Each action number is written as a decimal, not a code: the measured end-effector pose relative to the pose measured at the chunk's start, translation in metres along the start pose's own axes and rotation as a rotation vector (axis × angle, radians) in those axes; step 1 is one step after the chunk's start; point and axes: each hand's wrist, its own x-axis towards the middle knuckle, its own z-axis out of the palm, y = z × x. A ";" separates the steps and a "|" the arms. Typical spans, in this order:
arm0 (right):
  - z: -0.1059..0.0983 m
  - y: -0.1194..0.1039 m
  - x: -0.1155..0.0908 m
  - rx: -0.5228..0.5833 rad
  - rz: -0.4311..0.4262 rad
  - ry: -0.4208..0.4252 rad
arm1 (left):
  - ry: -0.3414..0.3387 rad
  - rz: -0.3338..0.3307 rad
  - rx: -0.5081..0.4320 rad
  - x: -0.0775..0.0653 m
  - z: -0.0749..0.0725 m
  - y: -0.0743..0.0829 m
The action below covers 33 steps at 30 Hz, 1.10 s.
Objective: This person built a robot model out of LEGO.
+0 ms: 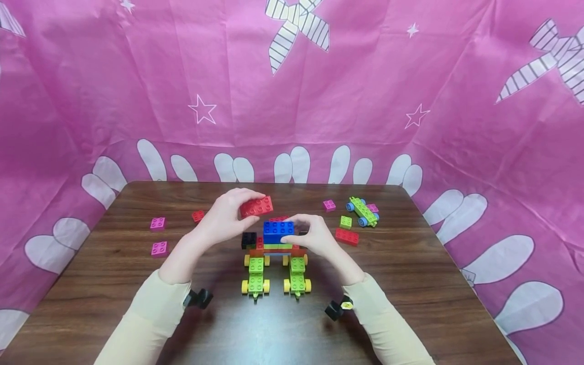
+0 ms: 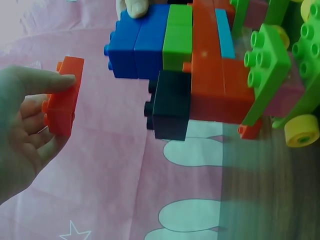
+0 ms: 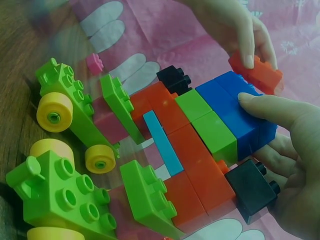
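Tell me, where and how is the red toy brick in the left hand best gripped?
Probably pinch the red toy brick by its long side walls, coming from the left, like the left hand: the near wall is flat, leaving the upward studs free.

Two yellow-wheeled bases (image 1: 297,282), one blue-wheeled base (image 1: 363,212) and four loose pink bricks (image 1: 159,248), two toward the surface's (image 1: 447,284) left edge, are counted.

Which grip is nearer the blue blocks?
Right. The right grip is on the blue blocks, holding them. The left grip, holding a red block, is apart from them, up and left in the head view.
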 end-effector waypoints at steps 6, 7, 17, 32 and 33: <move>0.000 -0.002 0.000 0.000 0.004 -0.001 | -0.030 0.009 -0.017 -0.006 0.006 0.004; -0.001 -0.002 -0.001 0.002 0.004 -0.002 | -0.035 0.013 -0.014 -0.007 0.007 0.004; 0.000 -0.003 -0.002 0.003 -0.001 0.000 | -0.087 0.035 -0.037 -0.011 0.012 0.006; -0.001 -0.004 -0.003 0.011 0.021 0.003 | -0.187 0.007 -0.020 -0.012 0.014 0.005; -0.001 -0.005 -0.003 0.012 0.023 0.002 | -0.186 0.007 -0.020 -0.012 0.014 0.005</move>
